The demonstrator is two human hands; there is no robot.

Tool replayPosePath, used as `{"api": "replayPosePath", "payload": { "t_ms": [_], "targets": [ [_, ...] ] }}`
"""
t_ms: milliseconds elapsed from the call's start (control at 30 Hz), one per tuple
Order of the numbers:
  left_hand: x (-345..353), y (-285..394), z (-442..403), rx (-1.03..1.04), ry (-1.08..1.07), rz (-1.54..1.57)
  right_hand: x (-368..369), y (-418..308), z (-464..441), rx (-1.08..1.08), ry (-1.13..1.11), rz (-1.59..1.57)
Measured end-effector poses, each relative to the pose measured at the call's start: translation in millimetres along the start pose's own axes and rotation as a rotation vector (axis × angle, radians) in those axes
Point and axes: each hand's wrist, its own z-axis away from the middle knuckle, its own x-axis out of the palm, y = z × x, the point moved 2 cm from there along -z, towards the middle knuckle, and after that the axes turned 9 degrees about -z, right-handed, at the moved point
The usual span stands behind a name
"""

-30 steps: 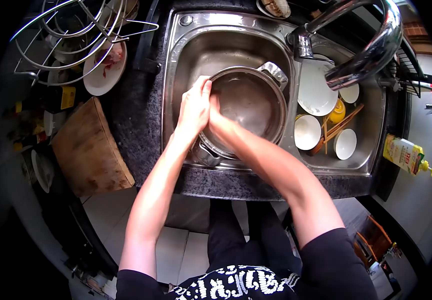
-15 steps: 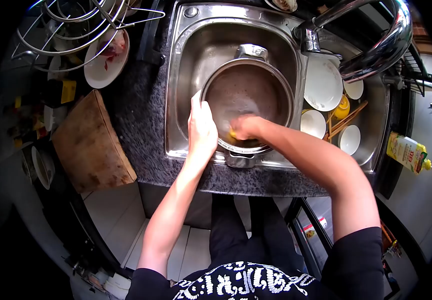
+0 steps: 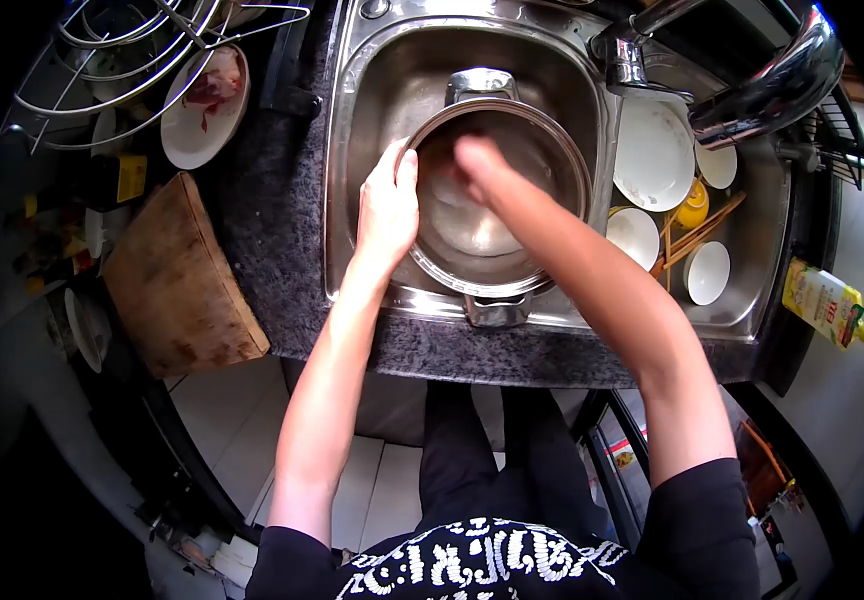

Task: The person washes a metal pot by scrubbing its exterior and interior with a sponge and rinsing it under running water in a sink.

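Note:
A round metal pot (image 3: 482, 245) with two broad side handles sits in the left sink basin (image 3: 377, 75), with a little cloudy water at its bottom. My left hand (image 3: 389, 210) grips the pot's left rim, thumb on the rim and fingers along the outer wall. Inside the pot, near the far left wall, is my right hand (image 3: 477, 165), blurred by motion with its fingers curled down. The small yellow piece, apparently a sponge, that showed under these fingers earlier is hidden now.
White dishes (image 3: 652, 165), bowls (image 3: 707, 273), a yellow object (image 3: 692, 205) and chopsticks (image 3: 697, 235) lie in the right basin under the faucet (image 3: 777, 95). A soap bottle (image 3: 822, 305) is at right. Leftward are a cutting board (image 3: 187, 285), a plate of meat (image 3: 192, 135) and a wire rack (image 3: 142, 40).
My right hand has swept from the pot's near side to its far left side. The pot sits tilted slightly differently, and my left hand keeps its hold on the rim.

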Motion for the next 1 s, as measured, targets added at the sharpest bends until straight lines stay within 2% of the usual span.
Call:
{"api": "replayPosePath", "payload": {
  "t_ms": [67, 133, 200, 267, 300, 333, 367, 433, 467, 533, 567, 600, 667, 700, 733, 800, 867, 900, 933, 1000],
  "targets": [
    [-5, 11, 7, -0.030, 0.032, -0.008, -7, -14, -3, -0.170, 0.199, -0.630],
    [-4, 18, 15, 0.001, 0.065, -0.022, -3, -14, 2, -0.204, 0.275, -0.655],
    [-3, 19, 23, -0.093, 0.073, -0.096, 5, 8, -11, -0.226, 0.199, -0.305],
    [0, 13, 26, -0.119, 0.082, -0.122, 22, 39, -9, -0.268, 0.166, 0.213],
    [3, 9, 26, -0.076, 0.120, -0.087, 29, 39, 20, -0.227, 0.105, 0.321],
    [3, 10, 25, -0.031, 0.155, -0.050, 30, 45, 27, -0.279, -0.145, 0.353],
    [4, 12, 27, -0.026, 0.158, -0.086, 21, 51, 33, -0.254, -0.254, 0.459],
    [6, 13, 27, -0.038, 0.150, -0.088, 16, 38, 51, -0.195, -0.419, 0.673],
    [7, 13, 29, -0.047, 0.144, -0.097, 14, 31, 50, -0.099, -0.486, 0.626],
    [7, 17, 30, -0.048, 0.129, -0.112, 27, 7, 67, -0.123, -0.340, 0.601],
    [7, 18, 30, -0.040, 0.127, -0.123, 30, 19, 39, -0.098, -0.230, 0.665],
    [6, 19, 30, -0.030, 0.125, -0.134, 27, 27, 22, -0.173, -0.213, 0.540],
    [8, 16, 34, -0.047, 0.122, -0.159, 30, 66, -14, -0.177, -0.259, 0.661],
    [9, 13, 33, -0.071, 0.135, -0.175, 29, 84, -4, -0.364, -0.261, 0.727],
    [9, 9, 35, -0.050, 0.163, -0.149, 25, 52, 61, -0.256, -0.133, 0.899],
    [7, 9, 41, -0.025, 0.151, -0.199, 14, 45, 74, -0.133, -0.363, 1.061],
    [7, 10, 46, -0.079, 0.112, -0.171, 4, 54, 61, -0.142, -0.485, 1.161],
    [8, 11, 48, -0.040, 0.127, -0.141, 2, 55, 59, -0.050, -0.472, 1.192],
    [9, 10, 52, -0.005, 0.132, -0.112, -3, 58, 61, -0.051, -0.463, 1.183],
    [7, 8, 61, -0.066, 0.041, -0.141, -9, 62, 64, -0.121, -0.454, 1.539]
  ]
}}
